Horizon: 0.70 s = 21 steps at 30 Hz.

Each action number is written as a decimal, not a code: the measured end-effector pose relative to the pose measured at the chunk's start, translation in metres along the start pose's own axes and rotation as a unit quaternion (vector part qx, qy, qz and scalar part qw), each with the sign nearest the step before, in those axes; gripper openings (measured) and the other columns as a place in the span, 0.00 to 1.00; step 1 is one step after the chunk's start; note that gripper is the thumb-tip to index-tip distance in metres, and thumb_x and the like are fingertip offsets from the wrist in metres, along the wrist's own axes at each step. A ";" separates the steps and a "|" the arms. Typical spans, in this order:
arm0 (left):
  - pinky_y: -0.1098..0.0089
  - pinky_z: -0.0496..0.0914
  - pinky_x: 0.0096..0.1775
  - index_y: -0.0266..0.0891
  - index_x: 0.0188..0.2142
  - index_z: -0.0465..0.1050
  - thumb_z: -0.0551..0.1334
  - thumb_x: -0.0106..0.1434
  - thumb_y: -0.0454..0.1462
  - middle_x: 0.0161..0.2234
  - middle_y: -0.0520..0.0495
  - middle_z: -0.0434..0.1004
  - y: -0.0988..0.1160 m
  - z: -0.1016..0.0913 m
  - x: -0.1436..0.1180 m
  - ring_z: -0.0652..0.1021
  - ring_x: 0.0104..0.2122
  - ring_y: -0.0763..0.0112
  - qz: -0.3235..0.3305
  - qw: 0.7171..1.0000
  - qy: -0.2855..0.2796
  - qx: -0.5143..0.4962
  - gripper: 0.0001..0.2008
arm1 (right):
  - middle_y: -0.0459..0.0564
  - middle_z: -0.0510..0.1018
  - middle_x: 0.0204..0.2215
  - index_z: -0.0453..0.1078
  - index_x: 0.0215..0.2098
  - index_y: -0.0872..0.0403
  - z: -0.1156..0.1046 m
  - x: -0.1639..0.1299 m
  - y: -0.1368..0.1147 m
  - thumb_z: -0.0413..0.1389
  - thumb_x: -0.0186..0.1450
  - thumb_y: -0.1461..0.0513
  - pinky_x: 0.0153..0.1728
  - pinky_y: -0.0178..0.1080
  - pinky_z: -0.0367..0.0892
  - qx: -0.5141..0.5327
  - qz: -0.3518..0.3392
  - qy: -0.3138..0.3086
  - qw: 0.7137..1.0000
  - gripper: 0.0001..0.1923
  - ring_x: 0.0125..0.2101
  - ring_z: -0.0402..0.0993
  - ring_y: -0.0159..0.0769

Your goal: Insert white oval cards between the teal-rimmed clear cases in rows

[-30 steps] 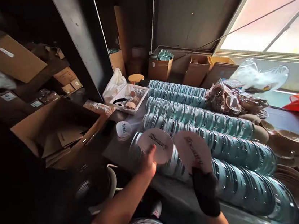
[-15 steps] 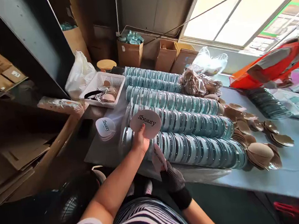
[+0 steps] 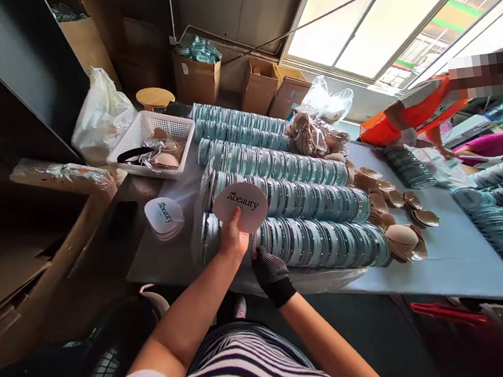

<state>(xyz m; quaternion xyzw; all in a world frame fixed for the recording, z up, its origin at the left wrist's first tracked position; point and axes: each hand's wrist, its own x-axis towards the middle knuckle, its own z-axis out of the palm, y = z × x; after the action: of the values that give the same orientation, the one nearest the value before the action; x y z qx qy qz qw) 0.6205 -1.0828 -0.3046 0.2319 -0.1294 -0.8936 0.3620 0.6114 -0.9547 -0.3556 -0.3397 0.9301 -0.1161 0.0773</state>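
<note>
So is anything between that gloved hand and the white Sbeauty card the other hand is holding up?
Nothing visible is. The left hand holds the white card by its lower edge above the rows of teal discs. The gloved right hand sits just below and beside it, at the nearest row, with only open air between.

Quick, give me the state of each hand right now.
Left hand: closed on the white Sbeauty card.
Right hand, black glove: at the row of teal discs; grip cannot be told.

You're in a packing workshop: long table (image 3: 460,248) with rows of teal round tins (image 3: 290,208), cardboard cartons (image 3: 196,79) at upper centre, co-workers upper right.
</note>
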 end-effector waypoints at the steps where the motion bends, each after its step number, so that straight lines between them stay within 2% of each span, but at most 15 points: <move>1: 0.54 0.70 0.52 0.43 0.50 0.72 0.66 0.59 0.33 0.50 0.43 0.77 0.001 0.000 0.001 0.76 0.51 0.58 -0.002 1.000 0.001 0.000 0.19 | 0.55 0.81 0.33 0.70 0.42 0.55 -0.002 0.003 -0.003 0.42 0.71 0.61 0.31 0.33 0.62 -0.023 -0.007 -0.011 1.000 0.15 0.33 0.78 0.37; 3: 0.55 0.70 0.52 0.42 0.50 0.72 0.66 0.58 0.34 0.51 0.43 0.76 0.002 -0.001 0.003 0.75 0.52 0.58 -0.002 1.000 0.004 0.000 0.19 | 0.57 0.81 0.34 0.71 0.39 0.55 -0.005 0.004 -0.005 0.44 0.70 0.63 0.32 0.34 0.63 -0.018 -0.014 -0.038 0.999 0.13 0.34 0.78 0.38; 5: 0.56 0.70 0.51 0.43 0.50 0.72 0.67 0.58 0.34 0.52 0.43 0.75 0.002 -0.001 0.003 0.74 0.53 0.58 0.003 1.000 -0.001 0.004 0.20 | 0.56 0.80 0.32 0.69 0.34 0.55 -0.006 0.003 -0.003 0.47 0.67 0.64 0.30 0.34 0.63 0.103 0.019 -0.093 0.990 0.09 0.30 0.76 0.36; 6: 0.56 0.71 0.51 0.44 0.51 0.72 0.67 0.57 0.35 0.53 0.43 0.75 0.002 -0.001 0.002 0.73 0.54 0.57 0.007 1.000 -0.006 0.008 0.21 | 0.55 0.79 0.29 0.67 0.33 0.55 -0.006 0.002 -0.001 0.48 0.66 0.63 0.28 0.33 0.62 0.181 0.041 -0.126 0.975 0.07 0.26 0.75 0.34; 7: 0.56 0.71 0.51 0.44 0.50 0.72 0.68 0.57 0.36 0.53 0.43 0.75 0.001 -0.001 0.001 0.73 0.54 0.57 0.009 1.000 -0.010 0.015 0.21 | 0.52 0.78 0.27 0.65 0.34 0.54 -0.005 0.001 0.000 0.49 0.65 0.61 0.25 0.33 0.61 0.264 0.060 -0.158 0.950 0.06 0.22 0.71 0.32; 9: 0.57 0.71 0.50 0.42 0.49 0.72 0.69 0.55 0.38 0.51 0.42 0.76 -0.001 -0.002 -0.002 0.73 0.53 0.54 0.006 0.999 -0.011 0.037 0.22 | 0.46 0.75 0.23 0.63 0.35 0.53 -0.003 0.002 0.000 0.46 0.66 0.55 0.19 0.31 0.59 0.433 0.088 -0.195 0.876 0.10 0.16 0.63 0.28; 12: 0.56 0.71 0.48 0.39 0.47 0.73 0.71 0.52 0.42 0.48 0.40 0.78 -0.003 -0.002 -0.004 0.74 0.52 0.51 0.011 0.998 -0.003 0.064 0.23 | 0.41 0.68 0.18 0.61 0.31 0.52 -0.003 0.003 -0.005 0.46 0.63 0.47 0.15 0.30 0.55 0.628 0.100 -0.196 0.746 0.17 0.13 0.55 0.25; 13: 0.56 0.71 0.48 0.39 0.46 0.74 0.71 0.51 0.42 0.47 0.40 0.78 -0.004 -0.002 -0.004 0.74 0.52 0.51 0.019 0.998 -0.005 0.066 0.23 | 0.40 0.66 0.16 0.61 0.30 0.52 -0.006 0.003 -0.004 0.49 0.61 0.46 0.15 0.30 0.55 0.650 0.092 -0.204 0.726 0.18 0.13 0.55 0.25; 14: 0.56 0.71 0.48 0.40 0.46 0.74 0.72 0.50 0.42 0.48 0.40 0.78 -0.004 -0.001 -0.003 0.74 0.52 0.52 0.030 0.997 -0.010 0.064 0.23 | 0.40 0.64 0.15 0.63 0.31 0.52 -0.013 0.003 -0.002 0.51 0.59 0.45 0.14 0.30 0.55 0.631 0.076 -0.205 0.744 0.18 0.12 0.55 0.26; 16: 0.57 0.70 0.49 0.40 0.45 0.75 0.73 0.49 0.41 0.48 0.41 0.78 -0.005 -0.001 -0.001 0.74 0.52 0.53 0.049 0.997 -0.022 0.059 0.23 | 0.40 0.66 0.14 0.68 0.36 0.54 -0.034 0.004 0.009 0.54 0.58 0.45 0.14 0.32 0.57 0.537 0.038 -0.167 0.826 0.21 0.13 0.59 0.29; 18: 0.56 0.69 0.50 0.39 0.43 0.76 0.74 0.47 0.41 0.47 0.41 0.78 -0.006 -0.002 -0.001 0.74 0.52 0.53 0.060 0.995 -0.036 0.068 0.23 | 0.44 0.72 0.19 0.70 0.45 0.55 -0.063 0.010 0.024 0.51 0.61 0.45 0.19 0.34 0.64 0.452 0.012 -0.050 0.890 0.25 0.18 0.67 0.32; 20: 0.55 0.68 0.51 0.37 0.42 0.76 0.74 0.47 0.41 0.45 0.40 0.79 -0.009 -0.003 -0.006 0.75 0.51 0.53 0.071 0.993 -0.045 0.089 0.23 | 0.52 0.79 0.33 0.65 0.56 0.55 -0.089 0.018 0.034 0.48 0.64 0.46 0.32 0.39 0.71 0.389 -0.021 0.099 0.916 0.29 0.31 0.75 0.37; 21: 0.55 0.68 0.51 0.36 0.41 0.77 0.74 0.46 0.41 0.44 0.40 0.80 -0.010 -0.005 -0.010 0.75 0.50 0.53 0.078 0.991 -0.042 0.101 0.23 | 0.56 0.78 0.42 0.61 0.60 0.54 -0.099 0.022 0.035 0.47 0.66 0.47 0.39 0.42 0.71 0.348 -0.052 0.151 0.924 0.30 0.39 0.75 0.40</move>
<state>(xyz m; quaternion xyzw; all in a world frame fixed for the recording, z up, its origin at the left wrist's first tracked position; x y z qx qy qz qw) 0.6231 -1.0686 -0.3094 0.2185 -0.2520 -0.8539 0.3996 0.5512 -0.9267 -0.2712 -0.3177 0.8129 -0.4863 0.0427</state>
